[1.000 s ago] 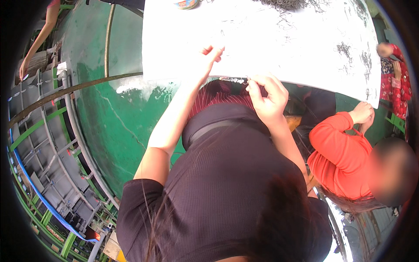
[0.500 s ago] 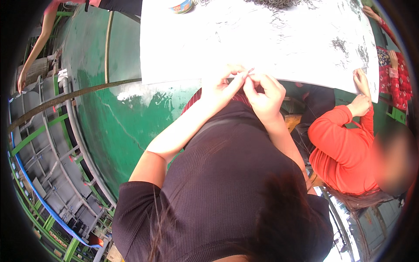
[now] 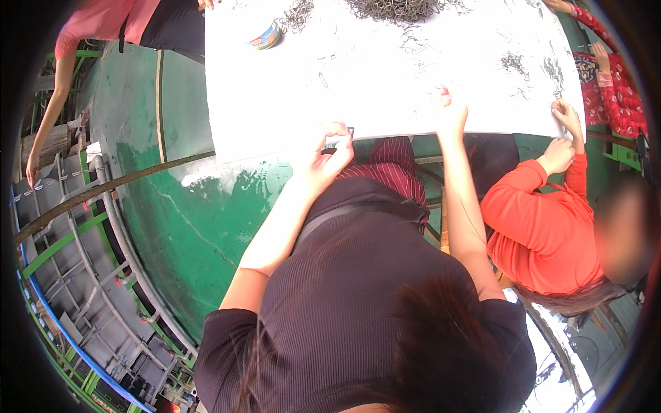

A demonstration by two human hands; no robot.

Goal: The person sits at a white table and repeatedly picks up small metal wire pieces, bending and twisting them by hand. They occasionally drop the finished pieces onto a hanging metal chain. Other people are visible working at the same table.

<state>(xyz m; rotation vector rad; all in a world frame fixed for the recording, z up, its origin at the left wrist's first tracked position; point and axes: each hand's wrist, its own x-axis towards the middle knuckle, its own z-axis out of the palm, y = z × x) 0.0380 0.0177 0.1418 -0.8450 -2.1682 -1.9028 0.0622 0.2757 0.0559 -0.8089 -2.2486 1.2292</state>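
Note:
My left hand (image 3: 322,157) is at the near edge of the white tabletop (image 3: 275,113), finger and thumb pinched on a small dark bent metal piece (image 3: 351,131). Its exact kind is too small to make out. Farther right, my right hand (image 3: 452,117) reaches over the tabletop with its fingers apart. Nothing shows between them, though glare washes out part of the hand. Beyond it, small dark bent metal pieces (image 3: 415,45) lie scattered on the white surface, and a thick heap of them (image 3: 396,8) sits at the far side.
A round, colourful tin (image 3: 266,36) stands at the far left of the table beside a smaller pile (image 3: 298,15). Close on my right, a person in a red-orange top (image 3: 537,234) works at the table. Others are at the far left and far right. Metal frames (image 3: 82,268) stand left.
My hands have parted from where they met. The right one moved out over the table, while the left drew left and slightly nearer. The view shifted, showing more of the table's far side.

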